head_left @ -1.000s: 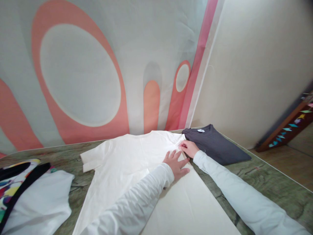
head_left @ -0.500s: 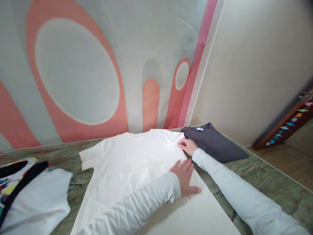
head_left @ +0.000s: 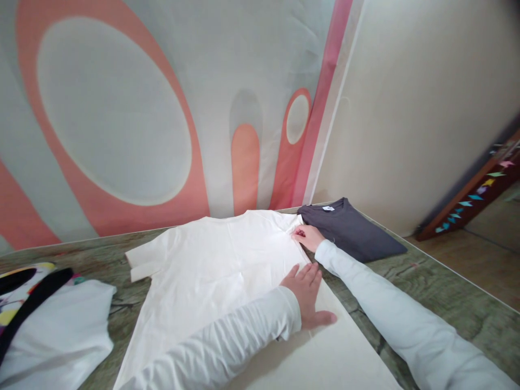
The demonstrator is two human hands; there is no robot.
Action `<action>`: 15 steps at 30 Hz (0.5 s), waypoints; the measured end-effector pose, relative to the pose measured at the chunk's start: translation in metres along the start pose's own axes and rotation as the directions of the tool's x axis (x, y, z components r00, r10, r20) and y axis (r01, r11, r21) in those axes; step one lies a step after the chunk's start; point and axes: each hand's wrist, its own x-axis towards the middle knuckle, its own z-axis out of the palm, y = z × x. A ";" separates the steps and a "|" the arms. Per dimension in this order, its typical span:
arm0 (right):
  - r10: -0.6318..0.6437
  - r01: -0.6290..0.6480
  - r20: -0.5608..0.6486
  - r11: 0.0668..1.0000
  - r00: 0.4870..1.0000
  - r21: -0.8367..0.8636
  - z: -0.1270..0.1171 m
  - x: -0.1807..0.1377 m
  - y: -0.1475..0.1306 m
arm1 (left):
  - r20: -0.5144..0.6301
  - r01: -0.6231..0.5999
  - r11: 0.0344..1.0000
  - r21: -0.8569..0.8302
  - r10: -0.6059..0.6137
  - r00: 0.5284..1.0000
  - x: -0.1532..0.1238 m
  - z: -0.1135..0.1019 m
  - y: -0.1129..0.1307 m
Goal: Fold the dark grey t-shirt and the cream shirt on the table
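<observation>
A white short-sleeved T-shirt (head_left: 211, 271) lies spread on the wood-patterned table, its neck towards the back wall. My left hand (head_left: 304, 295) rests flat on the shirt near its right side edge, fingers spread. Further back, my right hand (head_left: 307, 236) pinches the shirt at its right sleeve. That sleeve is bunched or folded inward, while the left sleeve (head_left: 144, 260) lies stretched out. Right behind my right hand is a folded dark grey T-shirt (head_left: 349, 230), close against the white one.
At the left lies a white garment (head_left: 65, 330) with a black band and a multicoloured patterned part. The table (head_left: 439, 303) meets a wall hanging (head_left: 219, 81) with orange shapes at the back. A brown panel with coloured paper shapes (head_left: 475, 197) stands at the far right.
The view has shifted slightly, so the scene sits a little further left. Both hands keep nearly the same places on the white T-shirt.
</observation>
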 end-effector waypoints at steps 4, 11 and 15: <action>0.002 -0.002 -0.017 1.000 1.000 -0.006 0.000 -0.001 0.000 | 0.010 -0.027 1.000 -0.004 0.027 1.000 -0.009 0.007 0.022; 0.020 -0.020 0.028 1.000 0.999 -0.008 -0.003 0.000 -0.002 | 0.075 -0.105 0.991 -0.088 0.111 0.991 -0.009 -0.010 0.009; -0.079 0.079 -0.005 0.996 0.997 -0.031 -0.015 -0.003 -0.011 | 0.007 0.248 0.966 0.077 -0.249 0.968 -0.036 -0.032 -0.039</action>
